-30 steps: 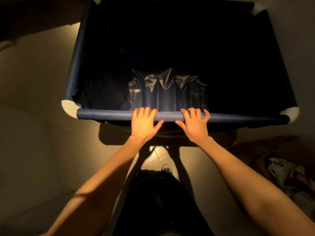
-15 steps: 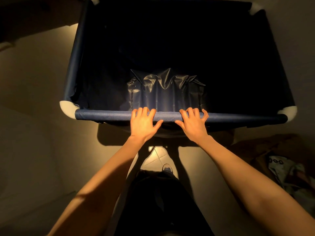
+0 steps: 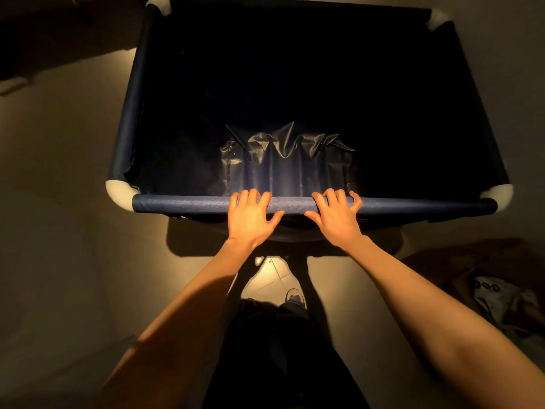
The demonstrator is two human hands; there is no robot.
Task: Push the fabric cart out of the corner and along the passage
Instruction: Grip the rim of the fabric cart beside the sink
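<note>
A dark blue fabric cart (image 3: 188,204) with white corner caps fills the upper half of the head view. Its inside is dark, with a crumpled dark plastic sheet (image 3: 283,163) against the near wall. My left hand (image 3: 250,219) lies over the near top rail, fingers curled over it and thumb below. My right hand (image 3: 336,218) rests on the same rail a hand's width to the right, fingers hooked over the top. Both arms are stretched forward.
Pale floor runs along the left side of the cart. A pale wall (image 3: 507,84) stands close to the cart's right side. A heap of brown and printed cloth (image 3: 495,290) lies on the floor at the right. My legs and a shoe (image 3: 295,299) are below the rail.
The cart and both hands have shifted slightly left and away in the view. The cloth heap at the right has slid a little toward the lower right. The grip is unchanged.
</note>
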